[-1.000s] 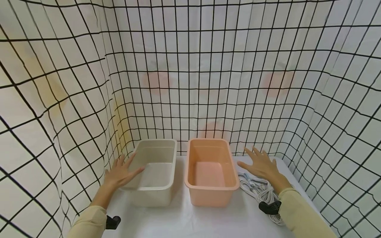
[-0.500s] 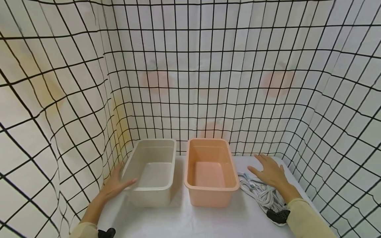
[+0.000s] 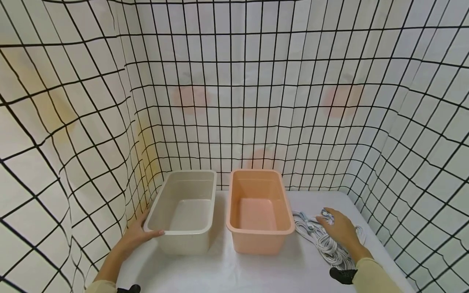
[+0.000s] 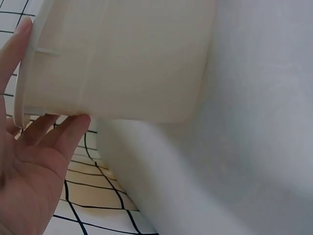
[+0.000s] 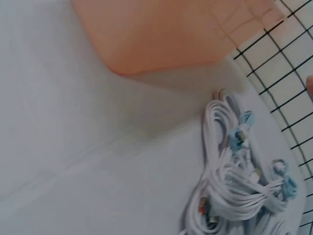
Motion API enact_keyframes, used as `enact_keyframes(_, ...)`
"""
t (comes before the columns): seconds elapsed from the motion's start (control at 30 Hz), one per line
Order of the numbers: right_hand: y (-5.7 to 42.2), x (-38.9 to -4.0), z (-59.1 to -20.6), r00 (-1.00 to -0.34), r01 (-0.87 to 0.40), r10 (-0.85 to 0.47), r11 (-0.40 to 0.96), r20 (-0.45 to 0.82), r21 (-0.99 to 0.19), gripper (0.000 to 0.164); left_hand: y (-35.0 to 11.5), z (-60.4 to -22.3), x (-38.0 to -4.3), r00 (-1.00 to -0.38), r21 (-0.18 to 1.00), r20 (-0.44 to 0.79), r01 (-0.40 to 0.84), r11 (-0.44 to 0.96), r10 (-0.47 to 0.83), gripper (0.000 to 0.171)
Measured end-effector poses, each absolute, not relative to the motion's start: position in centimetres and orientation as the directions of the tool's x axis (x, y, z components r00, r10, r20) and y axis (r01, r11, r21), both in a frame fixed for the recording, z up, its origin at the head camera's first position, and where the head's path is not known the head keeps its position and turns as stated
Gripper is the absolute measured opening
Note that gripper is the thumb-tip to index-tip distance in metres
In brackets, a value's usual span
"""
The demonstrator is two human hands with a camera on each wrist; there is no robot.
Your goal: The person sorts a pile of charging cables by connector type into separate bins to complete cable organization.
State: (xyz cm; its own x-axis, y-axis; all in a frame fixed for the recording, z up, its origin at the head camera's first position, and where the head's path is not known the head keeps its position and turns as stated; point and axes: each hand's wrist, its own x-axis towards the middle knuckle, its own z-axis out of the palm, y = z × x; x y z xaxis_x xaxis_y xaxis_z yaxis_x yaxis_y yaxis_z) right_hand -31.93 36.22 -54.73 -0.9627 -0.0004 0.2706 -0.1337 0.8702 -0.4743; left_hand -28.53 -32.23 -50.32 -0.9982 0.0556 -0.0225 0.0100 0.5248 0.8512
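A beige plastic bin (image 3: 187,243) stands left of centre on the white table. My left hand (image 3: 135,234) holds its front left corner, thumb on the rim and fingers along the outer side. In the left wrist view, the fingertips (image 4: 80,121) meet the bin wall (image 4: 127,63). At the right lies a heap of white coiled cables (image 3: 326,242) with light-blue ties, also seen in the right wrist view as looped cables (image 5: 239,196). Over this heap is my right hand (image 3: 342,230), fingers bent loosely and spread from the thumb. Only one fingertip (image 5: 310,84) shows in the right wrist view.
Between the beige bin and the cables stands a peach plastic bin (image 3: 260,243). Black wire mesh (image 3: 243,126) against pale cloth walls encloses the table (image 3: 234,270) at the back and on both sides.
My left hand has come down from over the beige bin to its front left corner. My right hand has moved right and lower, down to the cables. Both bins stay put.
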Motion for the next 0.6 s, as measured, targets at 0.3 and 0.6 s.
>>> enact_keyframes(0.3, 36.0, -32.3, -58.5, -0.967, -0.077, 0.059, 0.858, 0.247, -0.507, 0.07, -32.6, -51.0, -28.7, -0.998, 0.884, 0.018, 0.044, 0.466, 0.062, 0.109)
enact_keyframes(0.6, 34.9, -34.0, -61.8, -0.966, -0.024, 0.087, 0.905, 0.242, -0.425, 0.068, -32.5, -51.0, -28.7, -0.997, 0.883, -0.034, 0.0, 0.469, 0.063, 0.112)
